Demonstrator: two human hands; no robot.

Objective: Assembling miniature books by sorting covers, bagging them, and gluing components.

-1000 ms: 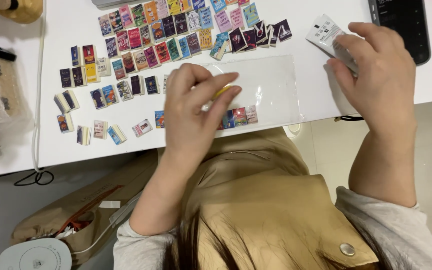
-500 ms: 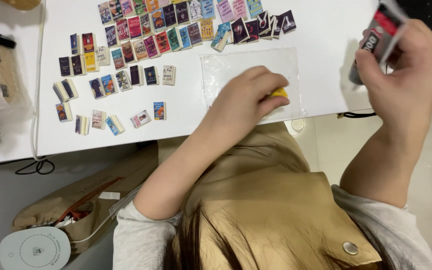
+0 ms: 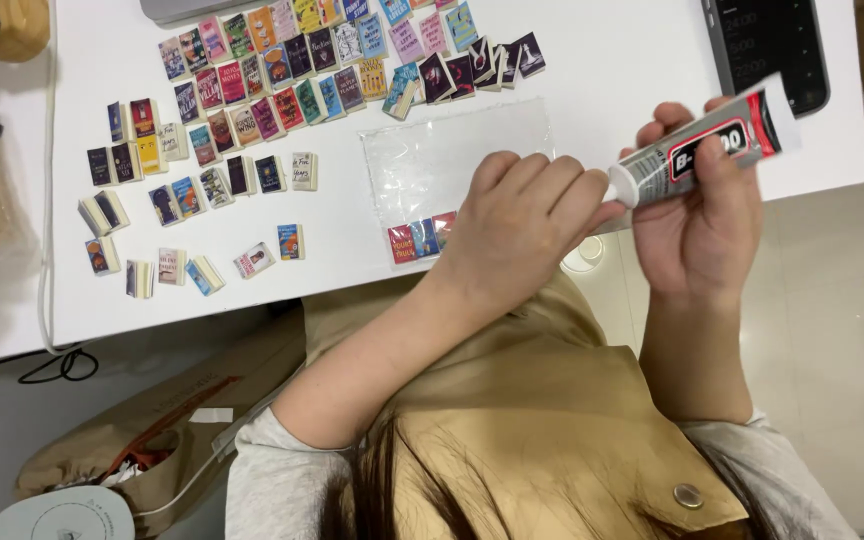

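Lowered since a moment ago, the glue tube (image 3: 704,142) is gripped in the closed right hand (image 3: 700,215), its nozzle meeting the curled left hand's (image 3: 518,225) fingertips above the clear plastic sheet (image 3: 432,160) on the surface (image 3: 592,80).

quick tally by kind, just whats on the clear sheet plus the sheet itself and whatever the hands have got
mini books on the sheet: 3 showing (the left hand may hide more)
clear sheet: 1
glue tube: 1, gripped in the right hand, left fingers at its cap end
total: 5
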